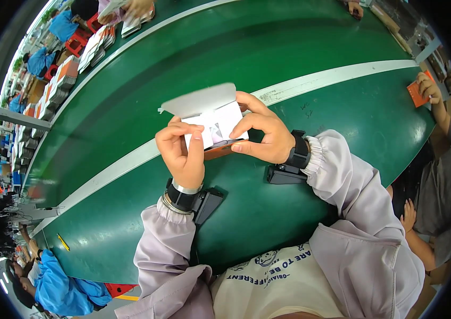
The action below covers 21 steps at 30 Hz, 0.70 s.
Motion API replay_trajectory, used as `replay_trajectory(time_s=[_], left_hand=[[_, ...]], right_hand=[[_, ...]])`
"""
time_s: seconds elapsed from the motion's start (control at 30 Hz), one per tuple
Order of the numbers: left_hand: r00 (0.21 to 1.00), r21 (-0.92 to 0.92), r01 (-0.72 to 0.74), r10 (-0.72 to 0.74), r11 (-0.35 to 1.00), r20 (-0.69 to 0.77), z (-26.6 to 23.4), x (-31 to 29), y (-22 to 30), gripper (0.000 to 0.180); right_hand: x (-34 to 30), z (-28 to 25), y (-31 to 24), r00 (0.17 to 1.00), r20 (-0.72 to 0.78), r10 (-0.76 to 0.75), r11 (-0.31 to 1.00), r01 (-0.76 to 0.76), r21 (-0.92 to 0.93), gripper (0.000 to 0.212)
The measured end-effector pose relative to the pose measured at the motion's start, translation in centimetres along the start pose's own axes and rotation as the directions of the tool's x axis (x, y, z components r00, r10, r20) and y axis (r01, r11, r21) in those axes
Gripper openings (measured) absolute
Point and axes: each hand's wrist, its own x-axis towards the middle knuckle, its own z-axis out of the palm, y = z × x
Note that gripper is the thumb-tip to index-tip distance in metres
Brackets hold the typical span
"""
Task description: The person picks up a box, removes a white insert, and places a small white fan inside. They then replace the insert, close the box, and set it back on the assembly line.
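Above the middle of the green table, a small carton (216,155) with an orange side is held up, its light lid (204,99) raised. White inner flaps or paper (227,119) show in its mouth, and a small pale thing between them is too unclear to name. My left hand (183,151) is closed at the carton's left end, thumb and forefinger pinching the white part there. At the other end my right hand (265,130) grips the carton, with its thumb on the near edge and its fingers over the right side.
The green table (246,212) has a white strip (332,77) running across it. A yellow pen-like item (63,242) lies on its left part. To the right, a co-worker's hand (428,87) holds an orange piece. Stacks of cartons (61,85) stand far left. A person in blue (63,284) sits lower left.
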Motion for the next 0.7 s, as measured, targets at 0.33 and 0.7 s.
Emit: replay_trajectory(time_s=[0.33, 0.7], left_hand=[[0.961, 0.138, -0.209, 0.178, 0.968, 0.213, -1.0, 0.4, -0.8, 0.024], [0.948, -0.004, -0.18, 0.175, 0.984, 0.265, -0.4, 0.5, 0.0, 0.03]], right_hand=[[0.2, 0.6, 0.2, 0.987, -0.138, -0.081, 0.995, 0.089, 0.049, 0.029], [0.4, -0.4, -0.7, 0.998, -0.045, -0.05, 0.993, 0.045, -0.113, 0.038]])
